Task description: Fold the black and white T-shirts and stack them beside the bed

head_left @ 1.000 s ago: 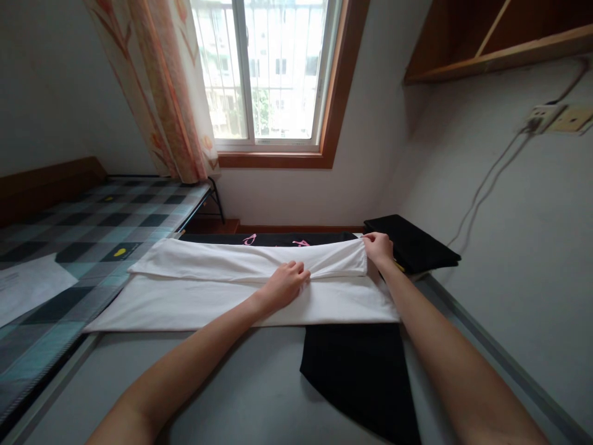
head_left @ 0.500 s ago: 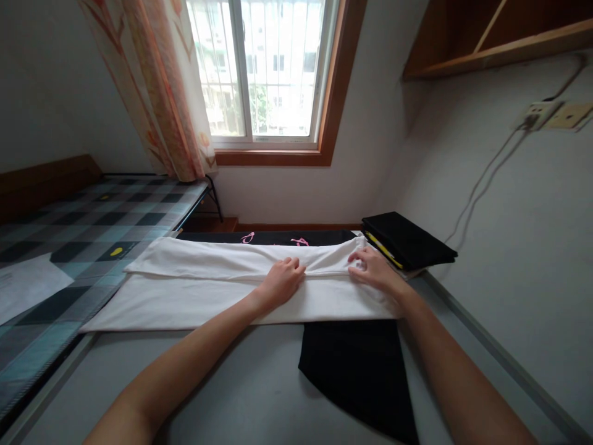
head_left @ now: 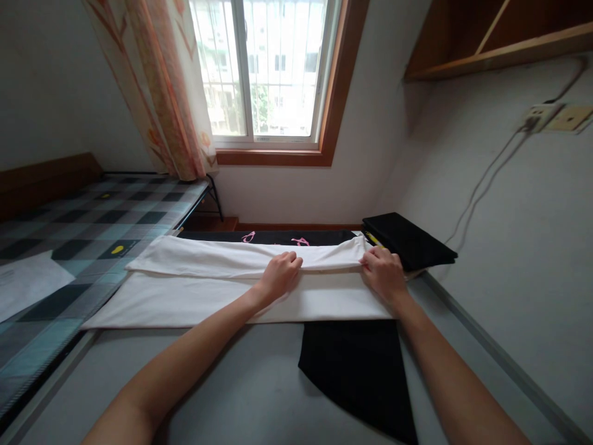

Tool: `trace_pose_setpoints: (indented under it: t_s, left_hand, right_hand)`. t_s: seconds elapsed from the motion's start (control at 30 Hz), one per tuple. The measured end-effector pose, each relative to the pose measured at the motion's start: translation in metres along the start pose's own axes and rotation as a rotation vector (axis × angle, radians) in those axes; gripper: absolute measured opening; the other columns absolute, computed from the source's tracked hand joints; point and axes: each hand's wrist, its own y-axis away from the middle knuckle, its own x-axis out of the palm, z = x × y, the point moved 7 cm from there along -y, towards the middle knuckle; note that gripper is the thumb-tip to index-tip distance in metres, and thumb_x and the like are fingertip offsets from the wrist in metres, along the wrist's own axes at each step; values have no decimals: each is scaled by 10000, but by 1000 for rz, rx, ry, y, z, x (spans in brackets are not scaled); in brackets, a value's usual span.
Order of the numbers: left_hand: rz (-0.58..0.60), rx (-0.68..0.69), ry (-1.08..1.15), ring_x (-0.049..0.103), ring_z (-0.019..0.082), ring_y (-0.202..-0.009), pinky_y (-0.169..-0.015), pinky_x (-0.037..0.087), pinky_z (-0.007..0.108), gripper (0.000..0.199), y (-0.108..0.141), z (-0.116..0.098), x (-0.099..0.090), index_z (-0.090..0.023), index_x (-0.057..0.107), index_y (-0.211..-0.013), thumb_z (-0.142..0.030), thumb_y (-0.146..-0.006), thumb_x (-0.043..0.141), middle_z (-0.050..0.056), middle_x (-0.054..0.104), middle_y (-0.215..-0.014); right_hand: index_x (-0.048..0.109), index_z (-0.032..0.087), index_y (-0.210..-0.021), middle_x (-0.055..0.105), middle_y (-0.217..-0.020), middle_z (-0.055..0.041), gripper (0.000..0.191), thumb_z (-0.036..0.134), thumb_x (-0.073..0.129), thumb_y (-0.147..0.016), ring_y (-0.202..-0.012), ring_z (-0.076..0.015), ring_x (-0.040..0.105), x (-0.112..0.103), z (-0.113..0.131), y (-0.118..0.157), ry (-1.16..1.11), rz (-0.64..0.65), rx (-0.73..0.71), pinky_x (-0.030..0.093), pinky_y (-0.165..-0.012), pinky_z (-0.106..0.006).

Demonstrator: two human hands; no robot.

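Near: black cloth [head_left: 356, 377] flat on table [head_left: 222, 383]. Mid: white cloth [head_left: 185, 300], far edge folded over; left hand [head_left: 280, 275] curled on fold, likely steadying it; right hand [head_left: 383, 272] pinches right end, probably straightening. Far: black folder [head_left: 407, 238], right.

White fabric [head_left: 185, 300] — soft, matt, lightly creased cloth.

The left hand [head_left: 281, 272] hides its own fingertips. The black cloth [head_left: 354, 374] runs off the bottom. The paper [head_left: 32, 284] is cut off at the left, its marks too small to read.
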Motion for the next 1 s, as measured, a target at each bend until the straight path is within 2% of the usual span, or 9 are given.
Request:
trace_pose_setpoints:
  t_s: [0.17,0.3,0.4,0.5,0.6,0.7,0.83,0.93,1.0]
  left_hand:
    - [107,75,9,572,205,-844,-751,481,323,126,3,-8,4,-160,595,-931,-114,-857,504,86,602,-942]
    - [112,84,-6,573,212,-859,-771,488,337,116,3,-10,5,-161,588,-942,-129,-857,516,87,599,-954]
    - [96,101,-10,572,218,-867,-772,490,346,104,3,-14,4,-161,589,-937,-160,-879,503,91,598,-956]
    - [109,87,-17,578,219,-866,-758,490,344,126,3,-12,2,-168,596,-956,-160,-888,490,89,603,-954]
    - [147,77,-15,584,216,-894,-767,483,335,149,10,-1,-2,-182,599,-991,-147,-872,516,83,609,-974]
    - [149,49,-37,583,212,-914,-786,472,331,149,29,29,-11,-184,602,-989,-153,-871,516,81,610,-997]
    - [150,-90,-100,569,212,-895,-817,459,345,155,74,99,-26,-176,619,-912,-130,-854,482,84,603,-951]
    - [130,-316,-71,552,201,-852,-816,453,342,192,119,160,-50,-175,624,-886,-132,-852,440,85,600,-916]
    - [103,-563,-41,544,204,-835,-789,448,337,173,152,198,-71,-198,630,-869,-188,-849,459,68,609,-901]
  right_hand:
    - [659,216,-768,650,-937,-79,154,134,529,-780,-927,-259,512,9,1,6,22,122,-51,326,-793,-387]
    - [690,218,-830,644,-934,-84,187,167,514,-795,-927,-270,519,-2,7,3,-51,54,-21,338,-814,-412]
    - [676,205,-920,635,-911,-86,214,211,477,-843,-917,-255,548,-5,24,0,-210,17,-55,368,-820,-394]
    - [630,202,-906,620,-876,-71,199,281,448,-893,-856,-222,566,9,43,0,-358,112,-132,402,-821,-364]
    - [586,205,-828,593,-813,-54,189,329,459,-893,-788,-209,551,26,46,1,-383,170,-127,422,-799,-355]
    - [554,207,-786,582,-795,-51,195,343,461,-891,-770,-208,545,34,42,1,-392,172,-94,424,-766,-341]
    - [546,206,-779,587,-796,-55,207,354,455,-892,-766,-210,550,35,41,0,-414,171,-83,419,-757,-339]
    - [548,207,-770,588,-777,-50,196,347,462,-877,-749,-208,549,30,41,0,-408,178,-106,418,-762,-343]
    - [567,205,-785,597,-784,-48,129,294,489,-835,-766,-209,557,27,39,0,-396,199,-142,417,-780,-348]
